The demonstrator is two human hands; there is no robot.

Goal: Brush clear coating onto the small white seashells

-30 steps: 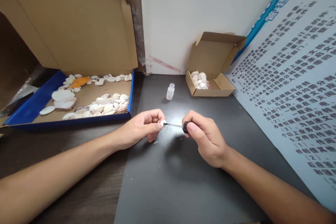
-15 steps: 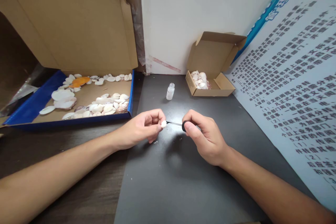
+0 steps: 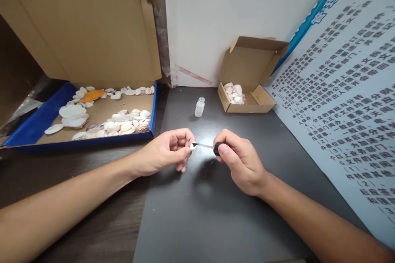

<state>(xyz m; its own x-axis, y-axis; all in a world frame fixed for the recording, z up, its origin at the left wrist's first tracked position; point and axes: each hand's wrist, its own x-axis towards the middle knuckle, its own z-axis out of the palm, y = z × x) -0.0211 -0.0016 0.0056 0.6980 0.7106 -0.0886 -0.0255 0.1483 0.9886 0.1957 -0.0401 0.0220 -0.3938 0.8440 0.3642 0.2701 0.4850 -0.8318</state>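
Note:
Between the thumb and fingers of my left hand (image 3: 173,150) is a small white seashell (image 3: 193,147), tilted so that its hollow side partly shows. My right hand (image 3: 242,158) grips the round black cap of a small brush (image 3: 203,145). The brush's thin stem points left, and its dark tip touches the shell. Beyond both hands, an uncapped little bottle (image 3: 199,107) with whitish contents stands upright on the dark grey mat (image 3: 185,222).
On the left, an open blue-edged cardboard box (image 3: 114,70) holds many white shells and an orange piece (image 3: 92,95). A smaller open box (image 3: 249,108) with shells stands at the back right. A white panel (image 3: 197,28) and a printed board (image 3: 345,102) bound the mat.
The shell has turned in my left fingers, from its rounded outside to its hollow side. The brush tip has shifted slightly left onto it.

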